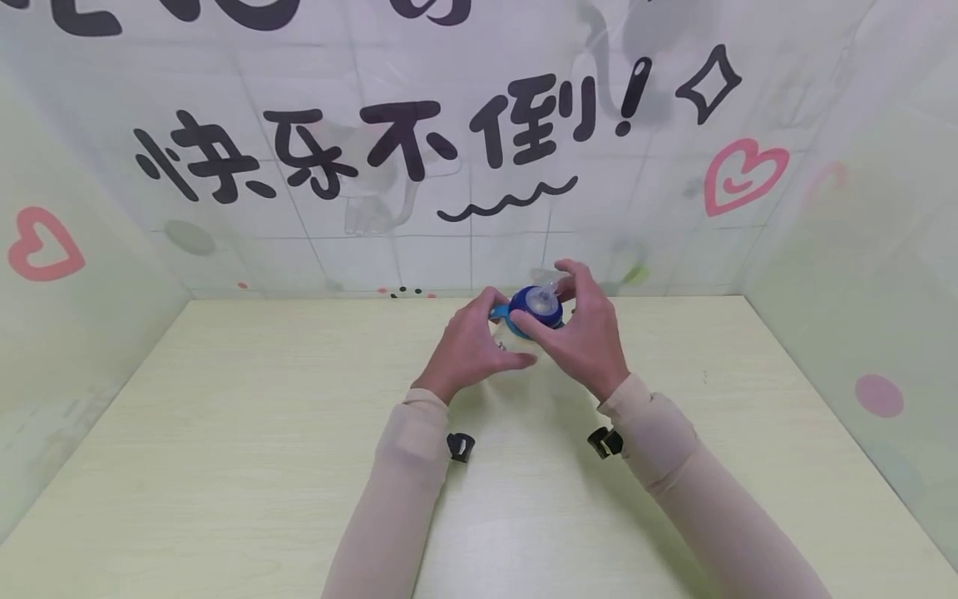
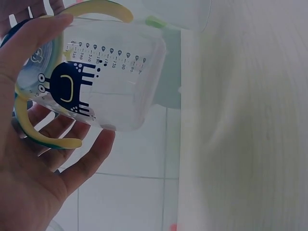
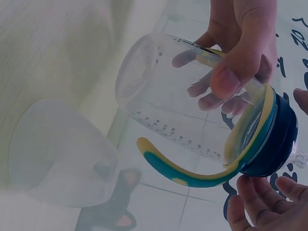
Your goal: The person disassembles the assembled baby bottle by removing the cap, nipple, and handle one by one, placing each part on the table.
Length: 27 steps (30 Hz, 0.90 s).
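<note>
A clear baby bottle (image 2: pixel 115 91) with a dark blue collar (image 1: pixel 525 301), a clear teat (image 1: pixel 542 298) and two teal-and-yellow handles (image 3: pixel 192 179) is held between both hands. It is tilted, its collar end up. My left hand (image 1: pixel 473 341) grips the bottle's body, thumb on the near side and fingers round behind, beside one handle. The right hand (image 1: pixel 585 331) holds the collar, thumb across its near side and fingers curved round the far side. Printed on the body are a measuring scale and a dark blue cartoon animal (image 2: pixel 70 89).
A translucent dome-shaped cap (image 3: pixel 62 156) stands on the pale wooden table (image 1: pixel 262 433) close to the bottle. The printed back wall (image 1: pixel 419 258) rises just behind the hands. Side walls (image 1: pixel 861 291) bound the table at left and right.
</note>
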Available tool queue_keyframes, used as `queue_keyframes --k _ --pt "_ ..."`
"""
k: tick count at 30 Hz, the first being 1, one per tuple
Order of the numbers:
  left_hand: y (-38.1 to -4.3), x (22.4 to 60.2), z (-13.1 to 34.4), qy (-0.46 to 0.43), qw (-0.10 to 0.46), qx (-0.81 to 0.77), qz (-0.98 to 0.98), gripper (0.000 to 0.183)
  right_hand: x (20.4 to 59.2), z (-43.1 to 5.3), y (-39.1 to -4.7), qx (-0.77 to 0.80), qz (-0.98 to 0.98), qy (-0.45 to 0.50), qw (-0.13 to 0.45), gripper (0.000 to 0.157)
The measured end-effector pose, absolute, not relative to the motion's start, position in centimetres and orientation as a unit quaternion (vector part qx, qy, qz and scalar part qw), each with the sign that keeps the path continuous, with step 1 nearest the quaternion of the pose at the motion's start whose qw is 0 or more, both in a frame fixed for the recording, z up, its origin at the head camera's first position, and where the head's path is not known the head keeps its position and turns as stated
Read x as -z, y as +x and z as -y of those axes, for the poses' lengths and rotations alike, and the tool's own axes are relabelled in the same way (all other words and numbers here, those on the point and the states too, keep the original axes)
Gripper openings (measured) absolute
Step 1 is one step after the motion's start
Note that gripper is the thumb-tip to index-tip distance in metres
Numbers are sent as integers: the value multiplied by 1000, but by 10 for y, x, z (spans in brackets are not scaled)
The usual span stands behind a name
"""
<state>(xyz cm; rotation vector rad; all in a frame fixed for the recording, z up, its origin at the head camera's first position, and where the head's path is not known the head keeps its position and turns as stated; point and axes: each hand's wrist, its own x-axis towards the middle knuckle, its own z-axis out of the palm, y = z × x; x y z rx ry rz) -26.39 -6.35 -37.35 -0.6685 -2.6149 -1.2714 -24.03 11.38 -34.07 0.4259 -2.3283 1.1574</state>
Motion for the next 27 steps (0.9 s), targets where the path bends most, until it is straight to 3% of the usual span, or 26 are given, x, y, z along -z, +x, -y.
queue_keyframes --k 18,27 --pt "-263 372 64 -222 78 424 874 63 346 -108 -239 -423 855 132 269 70" --pt "-264 373 64 -233 79 426 871 65 341 -111 -237 -455 847 152 231 67"
